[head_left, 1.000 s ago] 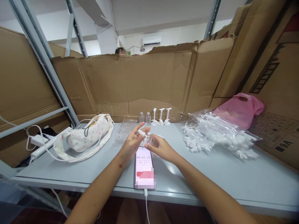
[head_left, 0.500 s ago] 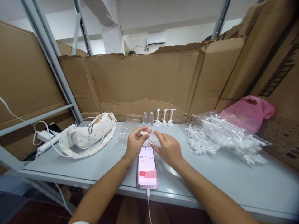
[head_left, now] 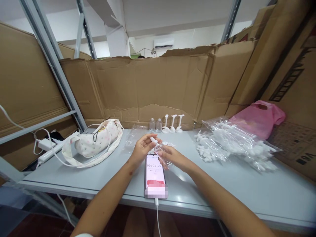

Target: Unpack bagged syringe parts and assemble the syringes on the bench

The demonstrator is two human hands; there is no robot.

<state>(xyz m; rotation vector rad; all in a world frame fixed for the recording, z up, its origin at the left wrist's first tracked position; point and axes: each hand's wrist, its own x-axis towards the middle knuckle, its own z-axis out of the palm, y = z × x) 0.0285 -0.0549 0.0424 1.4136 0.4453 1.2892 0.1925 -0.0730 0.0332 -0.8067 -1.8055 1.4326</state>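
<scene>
Above the top end of a phone, my left hand (head_left: pixel 145 145) pinches a small white nozzle-like piece (head_left: pixel 153 140) between thumb and fingers. Close against it, my right hand (head_left: pixel 172 156) is closed around a clear bottle (head_left: pixel 158 148), lying tilted with its neck toward the white piece. Whether the two parts touch, I cannot tell. Just behind my right hand lie some small white parts (head_left: pixel 170 144), partly covered. Two clear bottles (head_left: pixel 158 125) stand upright at the back, beside several white pump heads (head_left: pixel 173 125) with upright stems.
The phone (head_left: pixel 155 174) shows a running timer, its cable hanging off the front edge. Left are a patterned cloth bag (head_left: pixel 98 140) and a power strip (head_left: pixel 58 148). Bags of white parts (head_left: pixel 229 141) and a pink plastic bag (head_left: pixel 259 118) lie right. Cardboard (head_left: pixel 148 89) walls the back.
My right hand has come away from the white parts and turned, now holding a clear bottle beside my left hand. The white piece in my left hand has tilted.
</scene>
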